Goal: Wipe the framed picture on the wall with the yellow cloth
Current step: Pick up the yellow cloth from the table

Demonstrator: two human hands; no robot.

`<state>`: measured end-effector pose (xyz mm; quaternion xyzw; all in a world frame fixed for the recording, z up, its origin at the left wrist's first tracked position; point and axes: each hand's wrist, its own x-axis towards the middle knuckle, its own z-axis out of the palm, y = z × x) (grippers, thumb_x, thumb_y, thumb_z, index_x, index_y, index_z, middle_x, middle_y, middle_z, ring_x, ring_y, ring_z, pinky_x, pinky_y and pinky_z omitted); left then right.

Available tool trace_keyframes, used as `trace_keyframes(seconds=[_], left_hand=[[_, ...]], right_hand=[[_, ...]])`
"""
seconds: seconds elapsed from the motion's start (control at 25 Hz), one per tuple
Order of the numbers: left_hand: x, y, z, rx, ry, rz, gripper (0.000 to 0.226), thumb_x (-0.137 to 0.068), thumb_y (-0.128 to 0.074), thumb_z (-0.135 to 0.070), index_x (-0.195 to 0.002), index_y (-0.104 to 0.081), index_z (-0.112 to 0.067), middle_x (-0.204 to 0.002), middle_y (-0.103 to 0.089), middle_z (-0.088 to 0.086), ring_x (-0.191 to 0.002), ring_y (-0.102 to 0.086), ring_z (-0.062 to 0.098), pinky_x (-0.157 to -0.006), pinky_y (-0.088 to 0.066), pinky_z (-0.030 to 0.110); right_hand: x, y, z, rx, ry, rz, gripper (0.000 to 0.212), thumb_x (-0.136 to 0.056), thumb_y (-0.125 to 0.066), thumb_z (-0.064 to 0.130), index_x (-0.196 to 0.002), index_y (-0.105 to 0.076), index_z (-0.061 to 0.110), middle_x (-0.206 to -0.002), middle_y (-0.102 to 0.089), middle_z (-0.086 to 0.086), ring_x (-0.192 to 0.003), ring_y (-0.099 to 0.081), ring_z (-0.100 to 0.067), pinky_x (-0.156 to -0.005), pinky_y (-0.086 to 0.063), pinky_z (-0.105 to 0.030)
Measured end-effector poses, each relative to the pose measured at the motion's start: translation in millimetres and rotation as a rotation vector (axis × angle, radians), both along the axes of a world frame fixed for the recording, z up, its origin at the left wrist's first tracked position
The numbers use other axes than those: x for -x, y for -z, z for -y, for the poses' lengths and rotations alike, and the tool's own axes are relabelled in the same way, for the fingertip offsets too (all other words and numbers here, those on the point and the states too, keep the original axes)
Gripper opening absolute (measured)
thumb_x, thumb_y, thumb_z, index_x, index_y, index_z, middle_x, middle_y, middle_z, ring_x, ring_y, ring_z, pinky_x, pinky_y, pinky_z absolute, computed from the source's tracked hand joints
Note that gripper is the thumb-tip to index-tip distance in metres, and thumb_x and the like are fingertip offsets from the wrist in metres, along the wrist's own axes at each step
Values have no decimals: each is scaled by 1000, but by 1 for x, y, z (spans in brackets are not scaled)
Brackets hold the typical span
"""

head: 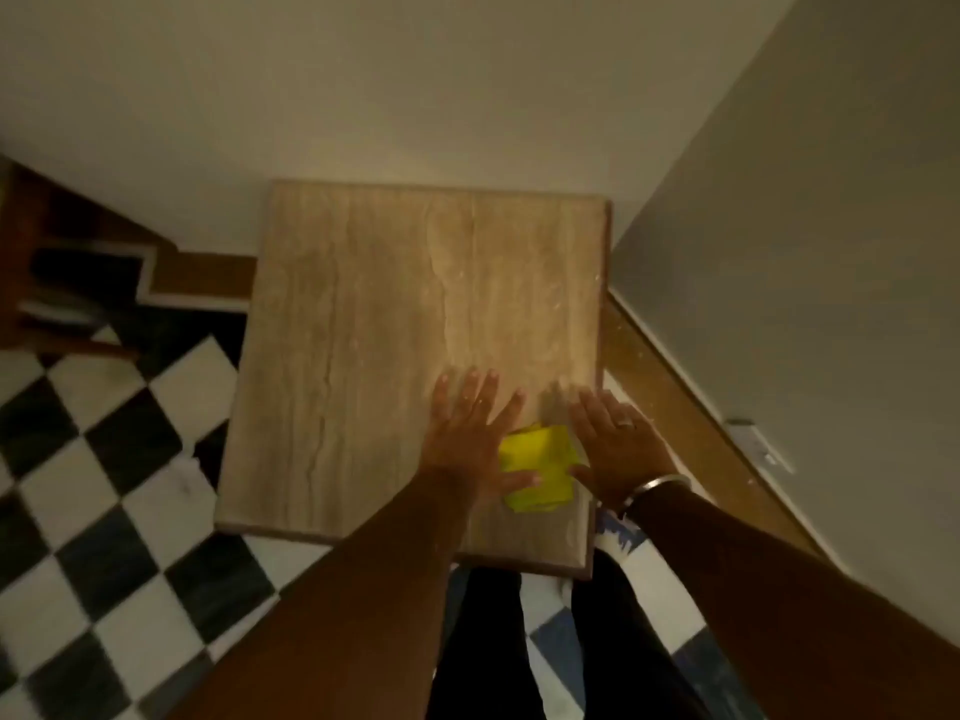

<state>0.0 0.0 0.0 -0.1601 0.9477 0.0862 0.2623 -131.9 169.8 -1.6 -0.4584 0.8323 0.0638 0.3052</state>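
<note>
A folded yellow cloth (540,467) lies near the front right corner of a small beige stone-topped table (363,330). My left hand (470,433) hovers flat with fingers spread just left of the cloth, its thumb over the cloth's lower edge. To the right of the cloth is my right hand (621,444), also flat and spread, with a ring and a metal bracelet. Neither hand grips the cloth. No framed picture is in view.
The table stands in a corner between a white wall (363,96) behind and a grey wall (805,252) on the right with a wall socket (761,444). Black-and-white checkered floor (114,485) spreads left. Dark wooden furniture (57,283) stands at far left.
</note>
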Motion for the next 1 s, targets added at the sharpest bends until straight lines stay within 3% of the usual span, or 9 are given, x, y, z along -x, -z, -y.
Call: trace_keyframes(seconds=[0.16, 0.24, 0.36, 0.44, 0.56, 0.64, 0.72, 0.88, 1.0], left_hand=[[4, 62, -1, -32, -15, -10, 96, -79, -36, -78, -153, -3, -28, -164, 6, 11, -149, 15, 34, -106, 34, 53], [2, 79, -8, -17, -22, -34, 91, -83, -45, -68, -153, -8, -24, -164, -2, 14, -150, 8, 37, -109, 25, 57], [-6, 85, -20, 54, -88, -134, 71, -82, -55, -57, -142, -41, -21, -162, -19, 15, -149, -9, 39, -113, 8, 61], [-8, 81, -22, -9, -158, -184, 58, -81, -64, -50, -129, -56, -20, -158, -32, 12, -148, -17, 38, -115, 5, 59], [0, 65, -9, -138, -145, -84, 52, -83, -62, -49, -127, -57, -20, -147, -47, 6, -145, -27, 30, -121, -5, 47], [7, 41, 8, -272, -165, -77, 43, -86, -61, -46, -120, -59, -21, -128, -60, 3, -126, -48, 27, -108, -29, 39], [26, -1, 30, -385, -186, -146, 33, -86, -63, -40, -111, -63, -18, -110, -67, 7, -104, -60, 29, -87, -43, 38], [102, -117, 68, -433, -10, -398, 26, -79, -73, -34, -92, -68, -12, -87, -73, 11, -82, -66, 34, -68, -42, 37], [172, -231, 74, -430, 186, -583, 24, -75, -76, -33, -85, -69, -12, -78, -73, 10, -74, -65, 32, -62, -35, 32]], right_hand=[[5, 59, 25, 173, -31, -16, 87, -72, -72, 49, -141, -41, 6, -146, -45, -21, -129, -47, -43, -102, -43, -54], [-1, 74, 27, 165, -61, -11, 76, -82, -62, 50, -142, -40, 10, -149, -39, -19, -134, -41, -43, -105, -41, -53], [-4, 80, 28, 218, -80, -56, 55, -89, -53, 44, -136, -49, 15, -152, -35, -19, -136, -36, -44, -107, -38, -54], [-5, 79, 32, 191, -38, 13, 53, -91, -51, 36, -139, -45, 15, -154, -31, -16, -140, -30, -40, -111, -33, -52], [-5, 76, 33, 177, 21, 132, 50, -97, -41, 33, -143, -38, 13, -150, -39, -12, -138, -36, -30, -112, -33, -40], [2, 53, 36, 189, 177, 351, 36, -91, -56, 29, -123, -59, 12, -128, -60, -15, -120, -55, -31, -93, -43, -32], [16, 14, 40, 302, 310, 450, 16, -80, -71, 23, -91, -68, 11, -93, -71, -12, -88, -66, -28, -70, -41, -24], [74, -107, 47, 595, 506, 372, 14, -68, -82, 16, -71, -69, 16, -62, -64, 6, -60, -54, -3, -59, -42, -20], [121, -228, 39, 722, 510, 171, 14, -65, -84, 11, -70, -70, 10, -63, -59, 16, -57, -52, -4, -56, -36, -8]])
